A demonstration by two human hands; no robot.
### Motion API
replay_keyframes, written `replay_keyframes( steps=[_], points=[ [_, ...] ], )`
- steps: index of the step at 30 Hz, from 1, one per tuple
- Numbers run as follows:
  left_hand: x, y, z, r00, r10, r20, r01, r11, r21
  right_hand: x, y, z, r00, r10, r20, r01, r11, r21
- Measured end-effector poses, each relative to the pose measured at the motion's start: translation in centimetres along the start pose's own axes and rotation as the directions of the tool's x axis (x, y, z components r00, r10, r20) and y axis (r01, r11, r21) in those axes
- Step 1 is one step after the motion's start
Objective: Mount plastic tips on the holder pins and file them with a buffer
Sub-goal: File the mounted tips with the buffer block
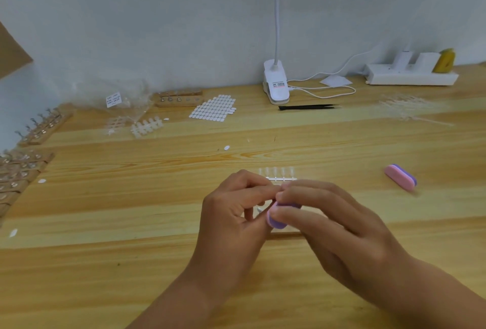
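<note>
Your right hand [328,226] grips the purple-and-pink buffer [276,219] between the thumb and curled fingers, low over the centre of the wooden table [131,276]. Your left hand [234,215] has its fingers curled, with thumb and forefinger pinched on a small piece [259,209]. Only a metal end of it shows below the fingers, and you cannot tell whether a tip sits on it. The fingertips of both hands meet just above the buffer.

A strip of clear plastic tips [278,175] lies flat on the table just beyond the hands. A second buffer [401,177] lies well apart to the right. Wooden holder blocks with pins [44,129] sit along the left edge. A further holder block [180,98] stands at the back, beside a sheet of white oval stickers [214,110]. Black tweezers [306,107] lie in front of the clip lamp [276,84].
</note>
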State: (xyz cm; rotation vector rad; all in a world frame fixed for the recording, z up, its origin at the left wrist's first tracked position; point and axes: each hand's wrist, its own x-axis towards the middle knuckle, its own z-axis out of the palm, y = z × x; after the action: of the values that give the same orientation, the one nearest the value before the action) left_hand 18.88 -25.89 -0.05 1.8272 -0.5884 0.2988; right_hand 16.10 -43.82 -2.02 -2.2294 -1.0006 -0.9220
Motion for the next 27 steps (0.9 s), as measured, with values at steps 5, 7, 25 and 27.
replay_keyframes(
  steps=[5,7,25,27],
  points=[
    [0.2,0.1,0.2,0.999,-0.032,-0.036,0.032,0.999,0.002,-0.2,1.3,-1.4,0.99,0.13,-0.048,-0.132,0.991,-0.031],
    [0.1,0.2,0.0,1.0,-0.02,-0.017,0.019,1.0,-0.003,-0.1,0.5,-0.5,0.995,0.086,-0.044,-0.086,0.996,0.001],
    [0.1,0.1,0.0,0.997,-0.072,-0.025,0.071,0.997,-0.035,0.1,2.2,-2.2,0.964,0.223,-0.147,-0.237,0.968,-0.085],
    [0.2,0.2,-0.1,0.998,-0.06,-0.03,0.059,0.998,-0.03,0.3,1.4,-1.6,0.966,0.204,-0.157,-0.211,0.977,-0.03]
  ],
)
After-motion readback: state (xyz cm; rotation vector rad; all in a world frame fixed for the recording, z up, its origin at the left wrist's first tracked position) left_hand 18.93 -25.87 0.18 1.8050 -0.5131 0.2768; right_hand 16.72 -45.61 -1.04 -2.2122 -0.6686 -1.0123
